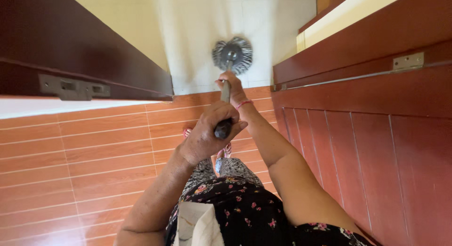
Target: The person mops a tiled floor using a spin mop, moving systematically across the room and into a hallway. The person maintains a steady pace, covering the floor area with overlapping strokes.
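**Mop head on pale floor at the wall, both hands on the handle**

Status: my left hand (207, 135) is wrapped tight around the near end of the long dark mop handle (225, 109), fingers curled shut over it. My right hand (230, 83), with a pink band at the wrist, is clamped on the handle further down. The round grey string mop head (232, 54) sits flat on the pale tiled floor (197, 34), near where that floor meets the red-brown plank-pattern tiles (94, 147).

Progress, my read: can't tell what's been cleaned. No clear wet/dry line visible on either surface, so done vs. left is unknown.

Clearance:
- Right: red-brown wooden door panel (367, 147) with a metal hinge (408, 61), close beside my right arm. Little sideways room there.
- Left: dark brown wooden door edge (70, 43) with a metal latch plate (73, 88), well apart from the mop head.
- Ahead: pale floor is open between the two door edges.
- My feet, in pink-strap sandals (188, 132), stand on the red tiles just behind the handle.
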